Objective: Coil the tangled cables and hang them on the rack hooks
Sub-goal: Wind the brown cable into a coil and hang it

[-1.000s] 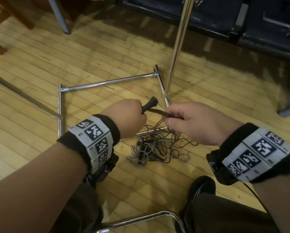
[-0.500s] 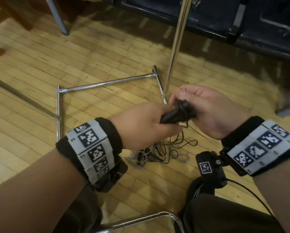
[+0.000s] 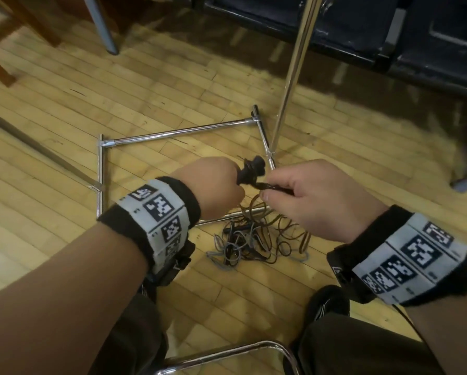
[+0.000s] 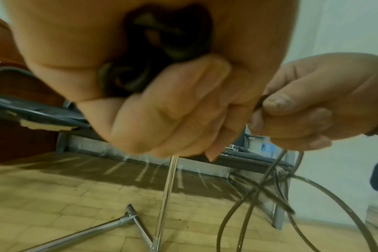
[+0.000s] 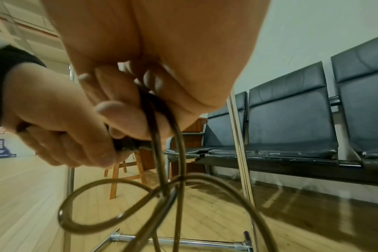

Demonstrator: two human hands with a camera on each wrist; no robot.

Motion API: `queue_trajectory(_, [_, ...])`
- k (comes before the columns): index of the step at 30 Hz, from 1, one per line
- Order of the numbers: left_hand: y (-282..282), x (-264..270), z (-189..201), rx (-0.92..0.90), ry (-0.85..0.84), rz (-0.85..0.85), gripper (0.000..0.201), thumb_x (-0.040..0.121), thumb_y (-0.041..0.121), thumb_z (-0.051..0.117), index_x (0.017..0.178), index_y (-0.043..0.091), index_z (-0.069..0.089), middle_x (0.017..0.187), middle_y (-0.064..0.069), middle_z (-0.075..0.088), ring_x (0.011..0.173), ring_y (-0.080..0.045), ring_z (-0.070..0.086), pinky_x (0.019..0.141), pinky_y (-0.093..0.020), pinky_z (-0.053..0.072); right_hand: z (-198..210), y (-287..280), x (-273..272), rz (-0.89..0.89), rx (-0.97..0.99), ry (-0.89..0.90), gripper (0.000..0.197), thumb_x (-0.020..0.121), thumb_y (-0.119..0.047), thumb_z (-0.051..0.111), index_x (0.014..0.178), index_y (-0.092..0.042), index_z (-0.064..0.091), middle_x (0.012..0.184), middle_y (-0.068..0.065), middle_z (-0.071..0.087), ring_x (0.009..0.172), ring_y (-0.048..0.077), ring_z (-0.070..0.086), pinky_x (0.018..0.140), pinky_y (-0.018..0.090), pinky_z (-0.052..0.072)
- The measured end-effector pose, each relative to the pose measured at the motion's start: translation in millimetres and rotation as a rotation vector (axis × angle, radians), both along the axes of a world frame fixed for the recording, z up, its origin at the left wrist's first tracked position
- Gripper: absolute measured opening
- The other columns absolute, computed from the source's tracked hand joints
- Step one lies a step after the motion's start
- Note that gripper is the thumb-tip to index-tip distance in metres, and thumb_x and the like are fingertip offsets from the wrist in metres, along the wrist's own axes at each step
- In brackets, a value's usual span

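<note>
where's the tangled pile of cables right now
In the head view, the tangled pile of grey and black cables lies on the wooden floor, centre, below both hands, against the chrome rack base.

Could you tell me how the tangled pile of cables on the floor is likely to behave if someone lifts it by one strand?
The tangled cables would probably come up as one floppy clump, since thin strands loop through each other. They look light. The dark cable pinched by the right hand already droops in slack loops, so strands likely snag rather than slide free.
</note>
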State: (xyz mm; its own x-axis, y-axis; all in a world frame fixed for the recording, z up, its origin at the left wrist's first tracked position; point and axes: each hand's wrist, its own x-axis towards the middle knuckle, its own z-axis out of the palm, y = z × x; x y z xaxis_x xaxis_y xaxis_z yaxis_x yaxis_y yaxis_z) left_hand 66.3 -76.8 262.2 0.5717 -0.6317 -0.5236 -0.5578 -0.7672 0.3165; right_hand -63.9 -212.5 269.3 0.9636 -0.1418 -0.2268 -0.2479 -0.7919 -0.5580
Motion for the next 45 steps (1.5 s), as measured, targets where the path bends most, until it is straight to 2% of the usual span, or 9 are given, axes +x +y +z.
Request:
queue_trajectory(9, [-5.7,-27.0,5.0,0.162,0.075,-0.357,0.011,0.109,0.028,0.049,0.101,0.021,0.052,0.078,0.004,0.052,0.061,-0.009,0.046,0.05,-0.021,0.03,2.5,-20.0,-5.1,-0.068,0.205,-0.097,0.022,0.079,-0.054,0.072,0.079,-0.032,0.072,0.076,-0.01,0.069,0.071,0.007,0.062,0.062,0.016,0.051])
queue_trajectory(12, [-3.1,-23.8,12.2,0.002,0.153,-0.382,0.021,0.107,0.034,0.055,0.086,0.033,0.052,0.074,0.007,0.058,0.057,-0.005,0.053,0.05,-0.018,0.035,7.1,-25.4,-3.6,-0.171,0.436,-0.146,0.048,0.072,-0.065,0.071,0.083,-0.018,0.072,0.083,0.01,0.071,0.079,0.029,0.066,0.074,0.041,0.059])
queue_trajectory(19, [3.8,-17.9,23.0,-0.392,0.344,-0.189,0.026,0.096,0.038,0.072,0.075,0.038,0.057,0.061,0.025,0.062,0.052,0.007,0.057,0.049,-0.008,0.041,-0.1,-14.3,-0.2,-0.402,0.93,-0.008,0.038,0.104,-0.032,0.051,0.08,-0.015,0.074,0.077,0.01,0.065,0.073,0.018,0.062,0.07,0.031,0.056])
queue_trajectory(23, [8.5,2.1,19.7,-0.527,0.323,0.039,0.023,0.094,0.035,0.074,0.077,0.032,0.059,0.052,0.019,0.058,0.043,0.001,0.05,0.042,-0.012,0.038,-1.4,-13.2,1.2,-0.403,0.753,-0.017,0.045,0.108,-0.036,0.043,0.093,-0.001,0.067,0.067,0.015,0.052,0.058,0.017,0.049,0.059,0.024,0.053])
queue_trajectory(25, [9.3,9.6,15.4,-0.581,0.392,0.214,0.019,0.096,0.03,0.074,0.082,0.028,0.061,0.05,0.013,0.055,0.04,-0.003,0.047,0.041,-0.019,0.041,-0.7,-14.4,4.1,-0.356,0.712,0.024,0.054,0.108,-0.041,0.042,0.098,0.006,0.065,0.065,0.01,0.053,0.058,0.022,0.051,0.068,0.038,0.062])
queue_trajectory(29, [9.7,23.9,7.2,-0.494,0.2,0.346,0.012,0.096,0.03,0.069,0.086,0.028,0.062,0.057,0.009,0.056,0.04,-0.004,0.049,0.039,-0.022,0.04,2.8,-7.0,5.0,-0.19,0.41,0.185,0.04,0.104,-0.05,0.043,0.095,-0.021,0.068,0.063,-0.002,0.064,0.064,0.022,0.066,0.083,0.048,0.06])
queue_trajectory(35, [7.5,11.0,1.0,-0.005,-0.065,-0.069,0.007,0.104,0.024,0.056,0.099,0.027,0.053,0.082,0.004,0.06,0.068,-0.01,0.055,0.053,-0.023,0.033,12.1,6.8,6.6,0.038,-0.008,0.044,0.027,0.099,-0.05,0.05,0.083,-0.031,0.062,0.069,-0.004,0.062,0.067,0.009,0.059,0.053,0.031,0.048])
queue_trajectory(42, [3.4,-24.8,3.1,0.081,0.029,-0.464,0.029,0.109,0.031,0.05,0.081,0.027,0.046,0.076,0.009,0.049,0.06,-0.006,0.045,0.051,-0.018,0.029,17.1,-13.0,-0.6,-0.07,0.308,-0.07,0.028,0.075,-0.053,0.075,0.081,-0.025,0.072,0.079,0.0,0.07,0.072,0.011,0.064,0.065,0.027,0.054])
queue_trajectory(45, [3.8,-26.3,14.4,-0.093,0.196,-0.42,0.027,0.105,0.037,0.059,0.079,0.034,0.053,0.07,0.01,0.057,0.058,0.002,0.056,0.047,-0.011,0.038,15.6,-16.5,0.6,-0.144,0.574,-0.084,0.055,0.075,-0.052,0.07,0.088,0.001,0.067,0.077,0.02,0.061,0.07,0.028,0.057,0.062,0.034,0.053])
